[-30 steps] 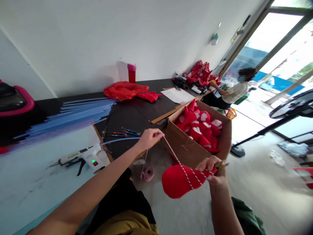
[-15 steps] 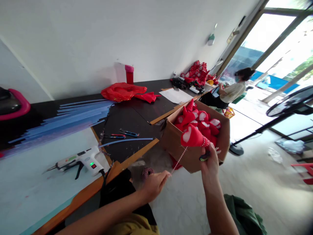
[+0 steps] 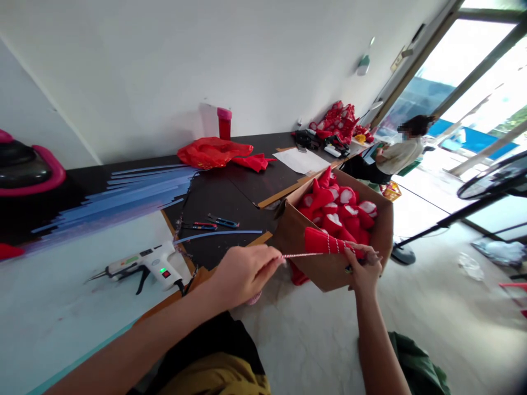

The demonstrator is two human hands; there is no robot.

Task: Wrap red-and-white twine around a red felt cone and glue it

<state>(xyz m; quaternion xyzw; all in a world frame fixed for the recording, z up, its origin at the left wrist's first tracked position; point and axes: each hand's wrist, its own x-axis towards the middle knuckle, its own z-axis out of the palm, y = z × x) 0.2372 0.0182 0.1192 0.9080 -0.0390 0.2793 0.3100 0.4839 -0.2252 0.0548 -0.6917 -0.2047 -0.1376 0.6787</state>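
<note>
My left hand (image 3: 247,272) pinches the end of a red-and-white twisted cord (image 3: 300,255), which runs taut to the right. In my right hand (image 3: 364,269) is a red cloth piece (image 3: 319,241), wide at its left end and narrow at the fingers, with the cord wound around it in spaced turns. A small dark tool, partly hidden, also sits in that hand. Just behind the held piece stands an open cardboard box (image 3: 296,241) full of red pieces with white ends (image 3: 331,222).
A white glue gun (image 3: 154,266) with a green light lies on the table at the left. Near it are two small cutters (image 3: 222,221) and blue strips (image 3: 140,192). A person (image 3: 403,153) sits beyond the box; a fan (image 3: 486,192) stands right.
My left hand has risen, bringing the cord nearly level. The red piece has turned, and more cord turns show around it. The view has shifted slightly.
</note>
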